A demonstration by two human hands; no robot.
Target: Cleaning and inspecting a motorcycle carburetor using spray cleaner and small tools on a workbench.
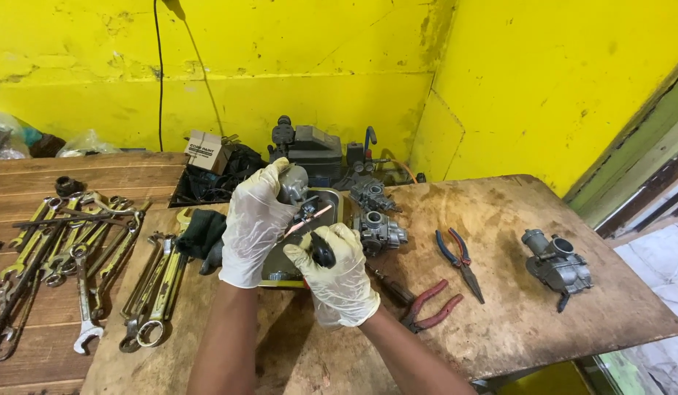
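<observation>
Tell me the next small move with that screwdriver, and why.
Probably seat the tip squarely before turning: the right hand grips the screwdriver, angled up at the carburetor that the left hand holds over the metal tray.

Single head-worn view, looking steeply down and forward from above the person's own forearms. The wooden table (pixel 500 219) fills the lower frame at close range, its right edge running diagonally. The view faces a corner where two yellow walls (pixel 295 66) meet, seen farther off. No second view is supplied, so no part of the scene overlaps between views.
</observation>
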